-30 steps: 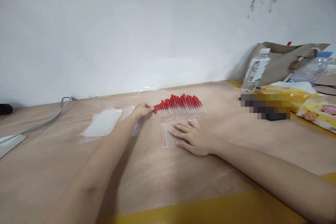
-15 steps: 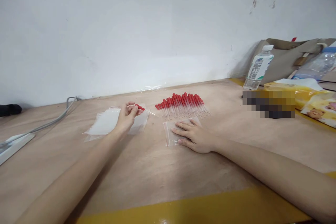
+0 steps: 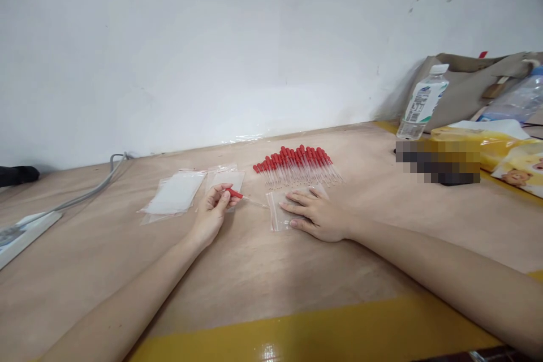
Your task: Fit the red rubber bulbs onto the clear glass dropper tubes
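My left hand (image 3: 215,209) pinches a glass dropper by its red rubber bulb (image 3: 235,193). Its thin clear tube points right, and the tip is at the left edge of a small clear zip bag (image 3: 278,218); I cannot tell whether it has entered. Flat on that bag lies my right hand (image 3: 318,214), fingers spread, covering much of it. Just beyond the bag, several more red-bulbed droppers (image 3: 297,161) lie side by side in a row, bulbs toward the wall. Left of them are a stack of zip bags (image 3: 176,192) and another bag (image 3: 237,178), partly behind my left hand.
A grey cable (image 3: 91,192) runs along the left to a white power strip (image 3: 31,232). On the right stand a water bottle (image 3: 423,103) and a grey bag (image 3: 466,82), beside a yellow tissue pack (image 3: 496,144) and a blurred-out dark object (image 3: 441,164). The wall (image 3: 190,56) bounds the back.
My left hand has moved right and toward me with the dropper, bringing its tip to the edge of the bag. My right hand stays flat on the bag.
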`<state>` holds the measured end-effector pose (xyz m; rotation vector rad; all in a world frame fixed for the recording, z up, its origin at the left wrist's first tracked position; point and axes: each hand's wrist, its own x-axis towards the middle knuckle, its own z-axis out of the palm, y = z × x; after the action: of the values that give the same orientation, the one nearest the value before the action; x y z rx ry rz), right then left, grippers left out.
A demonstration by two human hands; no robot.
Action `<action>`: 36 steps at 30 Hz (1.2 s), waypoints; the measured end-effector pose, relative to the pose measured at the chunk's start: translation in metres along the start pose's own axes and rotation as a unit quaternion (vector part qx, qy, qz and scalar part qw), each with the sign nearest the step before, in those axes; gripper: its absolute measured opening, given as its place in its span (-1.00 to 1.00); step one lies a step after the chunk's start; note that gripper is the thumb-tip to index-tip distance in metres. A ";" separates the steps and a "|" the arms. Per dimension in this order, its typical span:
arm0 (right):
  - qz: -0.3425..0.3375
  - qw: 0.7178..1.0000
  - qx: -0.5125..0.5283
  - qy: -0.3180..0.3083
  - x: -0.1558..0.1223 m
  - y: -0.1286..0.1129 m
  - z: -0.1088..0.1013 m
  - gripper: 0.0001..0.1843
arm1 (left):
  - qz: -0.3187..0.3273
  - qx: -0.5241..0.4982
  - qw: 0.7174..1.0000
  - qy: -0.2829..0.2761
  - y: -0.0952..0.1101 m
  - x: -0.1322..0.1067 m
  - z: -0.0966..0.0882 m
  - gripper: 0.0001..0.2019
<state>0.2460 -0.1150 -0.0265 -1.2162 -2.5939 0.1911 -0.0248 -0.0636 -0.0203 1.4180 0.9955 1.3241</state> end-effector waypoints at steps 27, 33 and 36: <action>0.016 0.997 0.053 0.049 0.010 -0.011 0.005 -0.39 | 0.027 0.199 0.960 -0.196 0.009 -0.026 0.022 -0.81; 0.019 0.998 0.025 0.059 0.007 -0.014 -0.003 -0.46 | 0.057 0.251 0.953 -0.160 0.009 -0.023 0.016 -0.83; 0.012 0.998 0.015 0.058 0.007 -0.012 -0.003 -0.48 | 0.064 0.260 0.953 -0.143 0.009 -0.021 0.015 -0.84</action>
<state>0.2340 -0.1169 -0.0192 -1.2108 -2.4698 0.1594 -0.0123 -0.0874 -0.0163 2.0362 1.1139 0.9355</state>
